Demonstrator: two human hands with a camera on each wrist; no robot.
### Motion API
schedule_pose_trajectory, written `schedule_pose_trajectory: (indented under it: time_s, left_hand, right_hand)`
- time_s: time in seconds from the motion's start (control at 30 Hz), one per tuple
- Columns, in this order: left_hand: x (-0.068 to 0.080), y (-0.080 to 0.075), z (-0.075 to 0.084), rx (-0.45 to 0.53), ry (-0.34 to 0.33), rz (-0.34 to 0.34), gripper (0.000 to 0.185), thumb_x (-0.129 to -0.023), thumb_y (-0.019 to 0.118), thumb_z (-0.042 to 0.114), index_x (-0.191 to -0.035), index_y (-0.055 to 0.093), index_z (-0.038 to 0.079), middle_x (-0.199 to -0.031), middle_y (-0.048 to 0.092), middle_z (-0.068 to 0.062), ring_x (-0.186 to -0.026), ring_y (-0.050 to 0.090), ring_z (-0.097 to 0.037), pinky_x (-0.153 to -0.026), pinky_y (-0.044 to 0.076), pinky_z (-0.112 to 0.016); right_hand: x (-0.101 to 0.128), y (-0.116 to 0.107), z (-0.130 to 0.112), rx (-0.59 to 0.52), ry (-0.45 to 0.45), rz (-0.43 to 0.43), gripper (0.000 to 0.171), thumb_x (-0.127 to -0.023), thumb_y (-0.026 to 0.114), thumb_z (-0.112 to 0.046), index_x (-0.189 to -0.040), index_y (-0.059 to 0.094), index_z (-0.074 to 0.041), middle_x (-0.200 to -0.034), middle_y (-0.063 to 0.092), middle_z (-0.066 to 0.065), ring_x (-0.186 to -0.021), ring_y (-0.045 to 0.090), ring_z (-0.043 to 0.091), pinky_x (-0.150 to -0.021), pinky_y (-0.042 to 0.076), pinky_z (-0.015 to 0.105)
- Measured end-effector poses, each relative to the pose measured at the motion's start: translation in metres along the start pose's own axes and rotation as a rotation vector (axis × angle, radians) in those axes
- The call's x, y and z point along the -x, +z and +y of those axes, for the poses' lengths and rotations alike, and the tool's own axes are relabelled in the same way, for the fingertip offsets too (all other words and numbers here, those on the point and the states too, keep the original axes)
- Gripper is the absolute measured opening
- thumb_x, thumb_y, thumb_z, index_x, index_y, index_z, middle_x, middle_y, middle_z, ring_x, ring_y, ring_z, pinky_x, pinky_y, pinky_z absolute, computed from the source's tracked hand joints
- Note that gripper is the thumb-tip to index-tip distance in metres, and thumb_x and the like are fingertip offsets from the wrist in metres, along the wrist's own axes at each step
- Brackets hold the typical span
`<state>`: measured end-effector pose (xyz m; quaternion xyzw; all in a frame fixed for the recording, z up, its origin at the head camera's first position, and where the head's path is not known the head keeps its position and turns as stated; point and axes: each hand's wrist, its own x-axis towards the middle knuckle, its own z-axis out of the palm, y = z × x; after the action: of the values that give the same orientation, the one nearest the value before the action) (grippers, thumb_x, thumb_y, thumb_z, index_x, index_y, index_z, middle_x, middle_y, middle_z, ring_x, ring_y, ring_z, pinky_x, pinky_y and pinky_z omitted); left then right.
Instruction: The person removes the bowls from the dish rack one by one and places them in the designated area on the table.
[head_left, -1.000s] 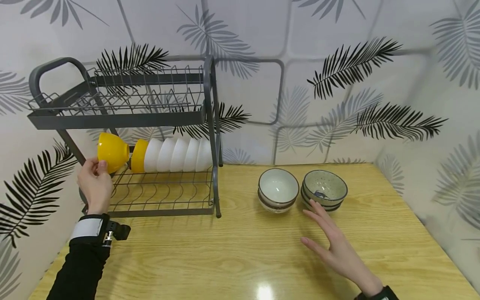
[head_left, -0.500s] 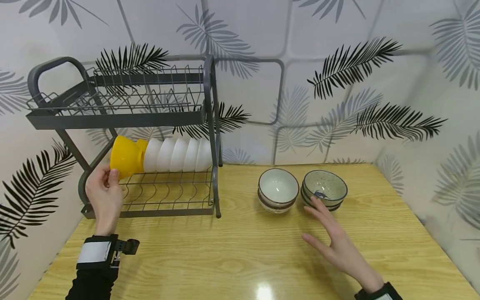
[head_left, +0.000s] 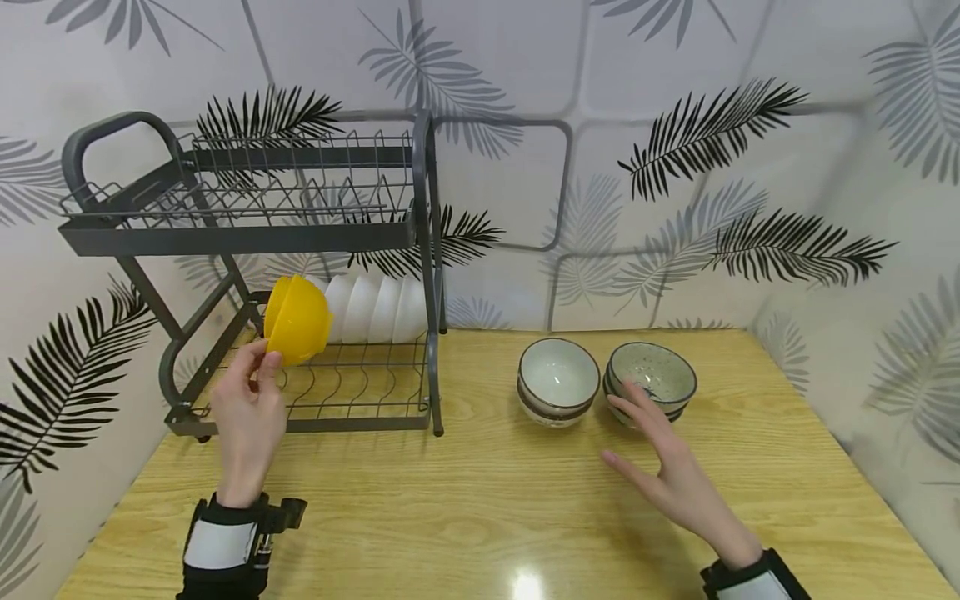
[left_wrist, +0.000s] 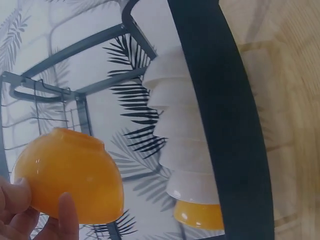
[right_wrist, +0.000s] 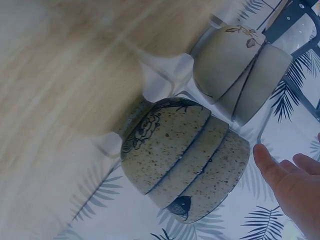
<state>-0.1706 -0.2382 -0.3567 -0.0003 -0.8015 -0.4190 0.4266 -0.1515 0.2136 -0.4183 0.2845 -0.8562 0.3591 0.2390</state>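
Only by its edge is the yellow bowl (head_left: 302, 322) pinched in the left hand (head_left: 250, 408); if it pivots, the white bowls (head_left: 365, 310) right of the grip could be knocked.

The left grip (left_wrist: 25, 220) pinches a glossy yellow bowl (left_wrist: 75, 180) at lower left, its foot toward the top of the view and its rim toward the bottom. A broad dark bar (left_wrist: 225, 120) slants down past a row of nested white bowls (left_wrist: 182, 120), partly covering them; a second yellow bowl (left_wrist: 200, 215) ends the row. Behind are a leaf-patterned wall (left_wrist: 100, 67) and, at right, the wood-grained counter (left_wrist: 297, 125).
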Motion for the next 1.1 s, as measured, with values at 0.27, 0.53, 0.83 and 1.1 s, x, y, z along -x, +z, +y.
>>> schedule_pose_trajectory:
  time_s: [0.27, 0.53, 0.83, 1.1]
  left_hand:
    - [0.013, 0.007, 0.021, 0.013, 0.122, -0.048, 0.020, -0.099, 0.059, 0.003, -0.110, 0.066, -0.012, -0.102, 0.072, -0.029, -0.081, 0.053, -0.001, -0.068, 0.036, -0.005]
    - [0.023, 0.024, 0.045, 0.055, 0.265, -0.155, 0.013, -0.095, 0.061, -0.005, -0.105, 0.067, -0.010, -0.094, 0.073, -0.023, -0.074, 0.063, -0.027, -0.068, 0.041, -0.006]
    - [0.038, 0.044, 0.071, 0.048, 0.402, -0.298, 0.017, -0.089, 0.068, -0.008, -0.105, 0.068, -0.005, -0.098, 0.071, -0.016, -0.083, 0.069, -0.024, -0.072, 0.061, -0.037]
    - [0.042, 0.051, 0.080, -0.028, 0.511, -0.325, 0.015, -0.087, 0.074, 0.002, -0.101, 0.072, 0.005, -0.098, 0.073, -0.010, -0.086, 0.070, -0.024, -0.078, 0.063, -0.039]
  right_hand:
    - [-0.014, 0.001, -0.007, -0.002, 0.029, -0.010, 0.069, -0.084, 0.078, -0.003, -0.147, 0.050, -0.010, -0.163, 0.033, 0.018, -0.155, 0.018, 0.005, -0.118, 0.013, 0.005]
    - [-0.032, 0.007, -0.020, -0.051, 0.014, -0.004, 0.067, -0.085, 0.077, -0.004, -0.147, 0.049, -0.007, -0.165, 0.032, 0.011, -0.156, 0.022, 0.014, -0.119, 0.015, 0.007]
    - [-0.053, 0.015, -0.040, -0.166, -0.027, 0.001, 0.070, -0.086, 0.076, -0.001, -0.149, 0.047, -0.012, -0.166, 0.029, 0.007, -0.155, 0.026, 0.024, -0.122, 0.019, 0.014]
    - [-0.066, 0.022, -0.055, -0.239, -0.074, -0.003, 0.072, -0.085, 0.076, 0.003, -0.149, 0.046, -0.008, -0.165, 0.031, 0.009, -0.154, 0.028, 0.015, -0.122, 0.029, 0.021]
